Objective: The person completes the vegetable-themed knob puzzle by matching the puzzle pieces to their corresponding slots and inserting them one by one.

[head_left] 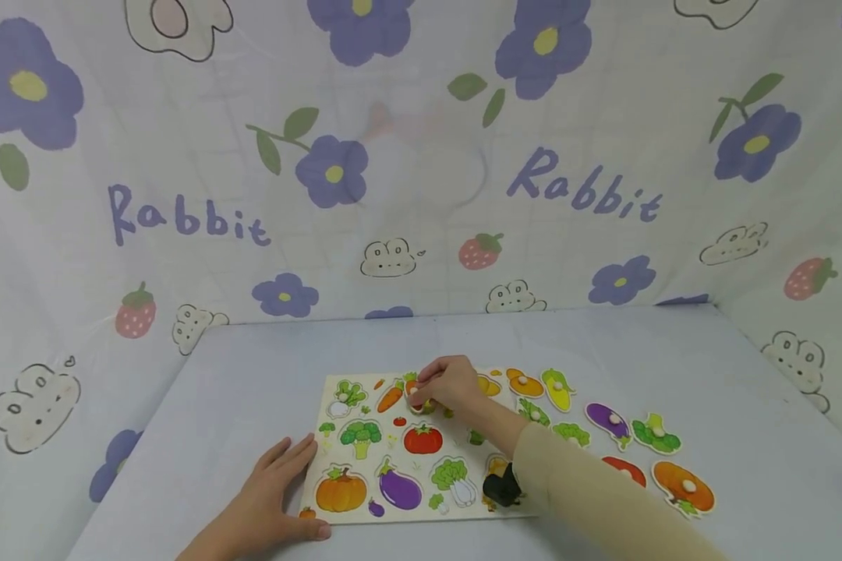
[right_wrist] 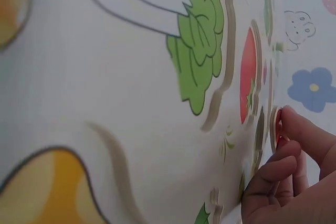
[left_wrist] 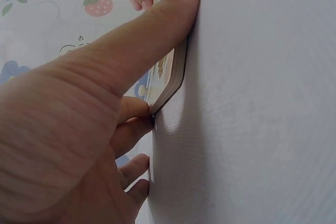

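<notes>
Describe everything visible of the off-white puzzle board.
The puzzle board is a flat, off-white panel, apparently wooden; its edge looks layered in the left wrist view. Shallow cut-out recesses hold coloured vegetable pictures, including a pumpkin, an eggplant, a tomato and broccoli. It lies flat on the table. The left hand touches its near-left corner area. The right hand pinches a piece over its far side; the right forearm hides part of it.

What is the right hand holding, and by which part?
A puzzle piece, pinched in the right hand; the fingers hide exactly where it is gripped.
</notes>
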`<move>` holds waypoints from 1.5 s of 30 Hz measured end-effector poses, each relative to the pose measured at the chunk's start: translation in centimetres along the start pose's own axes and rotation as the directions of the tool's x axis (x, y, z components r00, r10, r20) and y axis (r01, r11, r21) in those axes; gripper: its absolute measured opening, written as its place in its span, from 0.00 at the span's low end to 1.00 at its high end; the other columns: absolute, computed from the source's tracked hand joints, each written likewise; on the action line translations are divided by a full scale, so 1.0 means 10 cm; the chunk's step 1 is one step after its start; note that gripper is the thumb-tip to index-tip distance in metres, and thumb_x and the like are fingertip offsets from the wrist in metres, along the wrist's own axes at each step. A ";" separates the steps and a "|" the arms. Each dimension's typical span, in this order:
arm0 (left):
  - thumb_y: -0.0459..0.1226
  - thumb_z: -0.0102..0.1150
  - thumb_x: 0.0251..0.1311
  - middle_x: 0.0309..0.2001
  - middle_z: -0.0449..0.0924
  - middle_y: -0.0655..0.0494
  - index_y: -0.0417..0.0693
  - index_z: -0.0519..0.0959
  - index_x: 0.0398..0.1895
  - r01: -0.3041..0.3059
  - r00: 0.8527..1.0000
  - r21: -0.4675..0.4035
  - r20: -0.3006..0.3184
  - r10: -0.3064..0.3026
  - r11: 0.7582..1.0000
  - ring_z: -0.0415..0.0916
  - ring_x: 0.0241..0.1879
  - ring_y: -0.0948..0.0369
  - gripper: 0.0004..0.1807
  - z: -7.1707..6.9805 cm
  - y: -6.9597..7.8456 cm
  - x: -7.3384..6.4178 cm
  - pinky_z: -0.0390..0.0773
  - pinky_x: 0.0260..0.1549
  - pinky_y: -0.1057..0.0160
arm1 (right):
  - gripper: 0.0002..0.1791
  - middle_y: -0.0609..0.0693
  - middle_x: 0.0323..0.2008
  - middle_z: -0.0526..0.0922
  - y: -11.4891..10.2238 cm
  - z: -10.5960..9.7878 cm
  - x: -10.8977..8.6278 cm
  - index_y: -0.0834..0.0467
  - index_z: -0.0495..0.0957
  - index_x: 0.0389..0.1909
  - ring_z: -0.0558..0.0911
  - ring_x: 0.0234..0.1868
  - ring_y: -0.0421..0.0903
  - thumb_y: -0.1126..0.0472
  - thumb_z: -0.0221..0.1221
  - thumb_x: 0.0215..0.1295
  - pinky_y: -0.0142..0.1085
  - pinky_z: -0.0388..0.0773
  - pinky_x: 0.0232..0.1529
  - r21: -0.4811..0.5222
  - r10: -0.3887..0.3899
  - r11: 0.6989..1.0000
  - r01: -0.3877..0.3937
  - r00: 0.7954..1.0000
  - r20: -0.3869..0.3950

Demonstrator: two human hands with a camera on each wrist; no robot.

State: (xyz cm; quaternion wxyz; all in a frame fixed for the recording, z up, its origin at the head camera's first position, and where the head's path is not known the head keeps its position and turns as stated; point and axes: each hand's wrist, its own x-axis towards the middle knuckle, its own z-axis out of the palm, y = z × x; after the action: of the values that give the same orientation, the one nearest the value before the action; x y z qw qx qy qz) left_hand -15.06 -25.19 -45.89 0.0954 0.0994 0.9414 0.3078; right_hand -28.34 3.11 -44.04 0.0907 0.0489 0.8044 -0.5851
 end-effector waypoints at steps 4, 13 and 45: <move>0.62 0.79 0.29 0.75 0.56 0.53 0.46 0.63 0.74 0.012 1.000 0.006 0.000 -0.012 1.000 0.40 0.74 0.42 0.65 0.01 0.01 0.00 0.50 0.65 0.33 | 0.15 0.51 0.24 0.81 0.00 0.06 0.00 0.61 0.81 0.30 0.74 0.22 0.47 0.67 0.78 0.43 0.33 0.70 0.19 -0.084 -0.036 0.996 0.036 0.999 -0.003; 0.62 0.79 0.30 0.75 0.56 0.54 0.46 0.63 0.74 0.014 1.000 0.021 -0.009 -0.014 1.000 0.41 0.73 0.42 0.64 0.00 0.04 -0.01 0.51 0.65 0.34 | 0.15 0.51 0.22 0.80 -0.01 0.11 -0.03 0.61 0.80 0.28 0.75 0.23 0.47 0.66 0.78 0.44 0.33 0.72 0.22 -0.142 -0.104 0.984 0.105 0.994 0.017; 0.62 0.80 0.28 0.75 0.56 0.54 0.47 0.63 0.74 0.053 0.999 0.024 0.008 -0.053 0.998 0.41 0.74 0.43 0.65 0.01 0.04 0.01 0.51 0.65 0.34 | 0.15 0.52 0.25 0.82 0.05 0.26 0.04 0.63 0.81 0.32 0.78 0.20 0.46 0.72 0.76 0.45 0.30 0.76 0.19 0.015 -0.063 0.998 0.063 0.998 0.011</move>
State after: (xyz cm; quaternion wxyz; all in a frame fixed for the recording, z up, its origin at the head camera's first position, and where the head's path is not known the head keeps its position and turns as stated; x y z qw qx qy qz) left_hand -15.06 -24.77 -45.74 0.1065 0.0769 0.9469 0.2936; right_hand -28.38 0.79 -45.32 0.0764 0.0209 0.8008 -0.5936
